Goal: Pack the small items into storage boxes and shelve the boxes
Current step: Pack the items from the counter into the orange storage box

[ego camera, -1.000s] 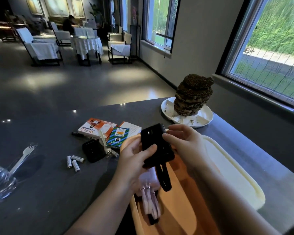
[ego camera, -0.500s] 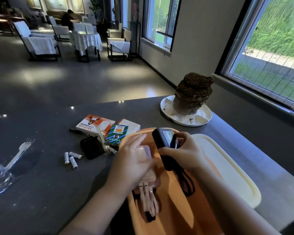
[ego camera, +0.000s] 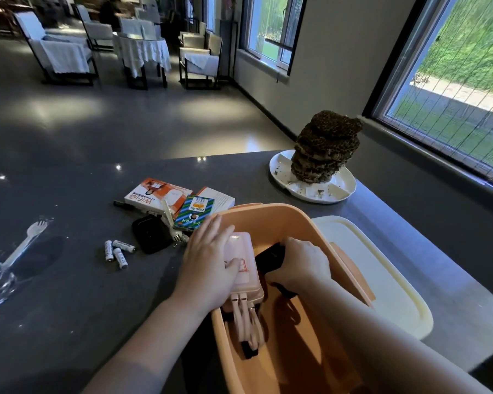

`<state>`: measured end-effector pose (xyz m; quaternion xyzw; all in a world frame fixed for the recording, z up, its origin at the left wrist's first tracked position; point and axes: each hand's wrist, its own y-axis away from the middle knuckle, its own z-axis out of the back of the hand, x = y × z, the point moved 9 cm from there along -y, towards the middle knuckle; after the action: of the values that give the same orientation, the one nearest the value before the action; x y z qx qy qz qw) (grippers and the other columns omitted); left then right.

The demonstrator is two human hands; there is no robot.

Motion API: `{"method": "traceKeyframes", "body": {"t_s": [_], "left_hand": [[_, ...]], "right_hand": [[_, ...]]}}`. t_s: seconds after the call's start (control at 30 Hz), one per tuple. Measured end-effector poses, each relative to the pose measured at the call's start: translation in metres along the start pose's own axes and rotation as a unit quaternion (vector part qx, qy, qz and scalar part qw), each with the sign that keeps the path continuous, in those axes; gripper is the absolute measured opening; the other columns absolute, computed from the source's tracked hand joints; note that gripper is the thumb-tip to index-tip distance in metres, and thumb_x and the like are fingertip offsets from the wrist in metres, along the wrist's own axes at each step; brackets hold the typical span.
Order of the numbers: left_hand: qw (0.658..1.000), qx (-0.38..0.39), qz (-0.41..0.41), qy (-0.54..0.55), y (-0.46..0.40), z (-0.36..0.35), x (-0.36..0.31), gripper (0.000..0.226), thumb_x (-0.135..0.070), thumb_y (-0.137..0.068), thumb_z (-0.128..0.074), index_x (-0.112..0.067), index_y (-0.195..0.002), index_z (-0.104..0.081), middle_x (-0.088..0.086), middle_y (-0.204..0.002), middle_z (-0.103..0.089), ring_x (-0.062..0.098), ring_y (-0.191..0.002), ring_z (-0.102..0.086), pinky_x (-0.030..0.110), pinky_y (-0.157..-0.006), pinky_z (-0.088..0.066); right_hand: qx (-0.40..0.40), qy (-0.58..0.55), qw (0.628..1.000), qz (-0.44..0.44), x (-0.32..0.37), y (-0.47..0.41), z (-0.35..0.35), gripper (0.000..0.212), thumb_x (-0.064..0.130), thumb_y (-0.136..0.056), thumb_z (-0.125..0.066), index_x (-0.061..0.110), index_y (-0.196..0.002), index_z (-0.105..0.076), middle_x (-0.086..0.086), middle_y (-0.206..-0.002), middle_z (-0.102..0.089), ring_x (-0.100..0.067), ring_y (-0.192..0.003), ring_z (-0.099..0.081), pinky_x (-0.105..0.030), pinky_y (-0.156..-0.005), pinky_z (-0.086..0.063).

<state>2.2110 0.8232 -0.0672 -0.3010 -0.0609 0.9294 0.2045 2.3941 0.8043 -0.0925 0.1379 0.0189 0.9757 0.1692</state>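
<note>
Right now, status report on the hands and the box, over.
Left hand holds pink power bank at orange box edge. Right hand lowering black device inside. Batteries unpacked. Nothing blocking.

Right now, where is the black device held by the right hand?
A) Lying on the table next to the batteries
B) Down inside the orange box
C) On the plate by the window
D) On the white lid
B: the right hand grips the black device below the rim of the orange box, beside the pink power bank that the left hand holds.
</note>
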Motion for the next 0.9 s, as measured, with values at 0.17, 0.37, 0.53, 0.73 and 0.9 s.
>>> {"method": "traceKeyframes", "body": {"t_s": [0.17, 0.37, 0.53, 0.73, 0.9], "left_hand": [[1.000, 0.012, -0.019, -0.018, 0.001, 0.001, -0.002, 0.065, -0.039, -0.086, -0.059, -0.032, -0.145, -0.032, -0.010, -0.158, -0.010, 0.005, -0.144, 0.006, 0.026, -0.113, -0.001], [0.998, 0.008, -0.015, -0.068, 0.000, 0.001, -0.008, 0.056, -0.043, -0.086, -0.054, -0.033, -0.139, -0.043, -0.009, -0.157, -0.017, 0.012, -0.144, 0.005, 0.035, -0.116, -0.005], [0.994, 0.017, -0.020, -0.107, 0.001, -0.003, -0.010, 0.050, -0.048, -0.083, -0.050, -0.033, -0.131, -0.053, -0.006, -0.156, -0.024, 0.018, -0.145, 0.003, 0.039, -0.116, -0.004], [0.987, -0.069, 0.006, 0.145, 0.013, 0.021, 0.010, 0.040, -0.035, -0.085, -0.059, -0.033, -0.125, -0.059, -0.019, -0.150, -0.031, -0.002, -0.140, -0.017, 0.021, -0.113, -0.017], [0.962, -0.202, 0.128, 0.130, 0.039, 0.066, 0.096, 0.030, -0.026, -0.088, -0.061, -0.027, -0.118, -0.064, -0.012, -0.131, -0.052, 0.004, -0.124, -0.044, 0.021, -0.105, -0.031]], "right_hand": [[0.039, -0.025, 0.999, -0.016, 0.000, -0.008, -0.021, 0.047, 0.046, -0.064, -0.076, 0.024, -0.098, -0.053, 0.008, -0.081, -0.058, -0.012, -0.073, -0.057, -0.026, -0.052, -0.043], [0.069, -0.027, 0.997, -0.029, -0.003, -0.008, -0.026, 0.045, 0.046, -0.077, -0.070, 0.025, -0.112, -0.053, 0.003, -0.098, -0.064, -0.016, -0.084, -0.061, -0.029, -0.065, -0.050], [-0.006, -0.063, 0.998, -0.030, -0.001, -0.004, 0.010, 0.015, 0.039, -0.093, -0.052, 0.030, -0.098, -0.062, 0.010, -0.085, -0.064, -0.003, -0.065, -0.054, -0.021, -0.049, -0.039], [-0.096, -0.157, 0.980, 0.075, 0.047, 0.006, 0.053, 0.025, 0.030, -0.090, -0.056, 0.030, -0.114, -0.061, 0.009, -0.103, -0.066, -0.010, -0.091, -0.060, -0.030, -0.074, -0.049], [-0.091, -0.186, 0.965, 0.162, 0.107, 0.009, 0.054, 0.025, 0.029, -0.087, -0.057, 0.031, -0.111, -0.063, 0.013, -0.104, -0.067, -0.008, -0.094, -0.059, -0.027, -0.072, -0.041]]}}
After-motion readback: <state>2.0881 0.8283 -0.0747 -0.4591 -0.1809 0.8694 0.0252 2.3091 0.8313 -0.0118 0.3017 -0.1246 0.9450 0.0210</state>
